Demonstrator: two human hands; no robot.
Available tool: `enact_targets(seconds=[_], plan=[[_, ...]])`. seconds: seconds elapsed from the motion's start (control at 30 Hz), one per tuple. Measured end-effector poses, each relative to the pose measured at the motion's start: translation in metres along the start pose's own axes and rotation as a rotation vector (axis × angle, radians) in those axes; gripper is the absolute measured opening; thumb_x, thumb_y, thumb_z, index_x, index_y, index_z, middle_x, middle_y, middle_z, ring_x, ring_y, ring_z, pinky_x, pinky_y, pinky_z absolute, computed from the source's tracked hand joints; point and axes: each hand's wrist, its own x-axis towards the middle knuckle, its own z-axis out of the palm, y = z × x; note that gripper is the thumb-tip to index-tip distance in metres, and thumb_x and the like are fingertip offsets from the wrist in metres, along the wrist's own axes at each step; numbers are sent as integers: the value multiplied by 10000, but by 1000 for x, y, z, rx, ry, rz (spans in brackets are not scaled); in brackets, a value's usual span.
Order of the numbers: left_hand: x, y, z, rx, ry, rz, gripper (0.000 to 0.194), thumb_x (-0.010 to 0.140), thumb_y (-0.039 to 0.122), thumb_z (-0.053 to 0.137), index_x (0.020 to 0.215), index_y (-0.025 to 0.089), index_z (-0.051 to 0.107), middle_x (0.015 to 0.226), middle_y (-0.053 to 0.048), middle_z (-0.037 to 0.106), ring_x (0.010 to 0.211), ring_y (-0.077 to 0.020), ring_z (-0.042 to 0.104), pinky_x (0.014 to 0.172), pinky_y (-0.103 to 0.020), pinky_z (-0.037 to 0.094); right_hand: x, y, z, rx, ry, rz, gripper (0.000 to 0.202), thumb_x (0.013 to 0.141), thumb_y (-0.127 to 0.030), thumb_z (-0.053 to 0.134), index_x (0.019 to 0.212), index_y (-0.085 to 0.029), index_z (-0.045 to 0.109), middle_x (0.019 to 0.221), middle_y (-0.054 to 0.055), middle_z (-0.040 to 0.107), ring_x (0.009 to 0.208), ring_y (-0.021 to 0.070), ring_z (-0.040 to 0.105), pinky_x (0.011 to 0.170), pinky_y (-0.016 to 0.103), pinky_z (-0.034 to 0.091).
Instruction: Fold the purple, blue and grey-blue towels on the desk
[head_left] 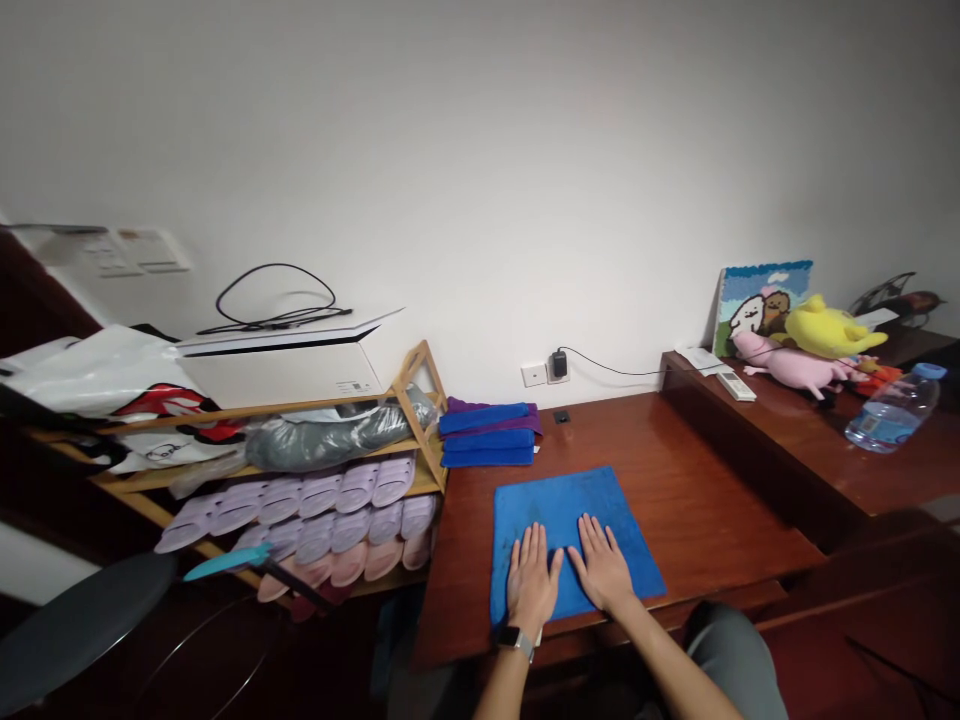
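A blue towel lies spread flat on the brown wooden desk, near its front edge. My left hand rests palm down on the towel's left part, fingers stretched out, with a watch on the wrist. On the towel's right part my right hand also lies flat, its fingers slightly spread. The two thumbs point toward each other with a gap of blue cloth between them. Neither hand grips the cloth. Behind, at the desk's back left, folded blue and purple towels are laid together.
Left of the desk stands a wooden rack with lilac and pink slippers and a white box on top. A charger sits in the wall socket. On the raised right surface are plush toys, a remote and a water bottle.
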Motion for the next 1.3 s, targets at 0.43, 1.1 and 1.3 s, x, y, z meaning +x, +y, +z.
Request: enact_targets(seconds=[0.43, 1.1, 1.3], plan=[[-23, -52, -1, 73, 95, -107, 679, 1087, 526, 255, 1625, 129, 372, 1646, -153, 437, 1559, -290, 367, 1293, -535, 290, -8, 74, -6, -73, 38, 160, 841, 1047, -646, 175, 1643, -58, 262, 1720, 143, 233, 1614, 281, 207, 1319, 493, 146], [-17, -44, 4, 26, 72, -101, 699, 1087, 540, 253, 1620, 104, 375, 1672, -150, 388, 1565, -285, 350, 1284, -507, 333, -7, 78, 7, -49, 64, 70, 772, 1062, -591, 145, 1651, -113, 290, 1716, 121, 265, 1601, 251, 256, 1318, 475, 167], [-12, -13, -3, -29, 94, 24, 644, 1096, 488, 247, 1653, 171, 314, 1679, -114, 395, 1571, -268, 340, 1282, -516, 330, -5, 37, 6, -37, 102, -11, 751, 1068, -570, 171, 1646, -108, 300, 1711, 127, 263, 1606, 274, 237, 1316, 505, 178]])
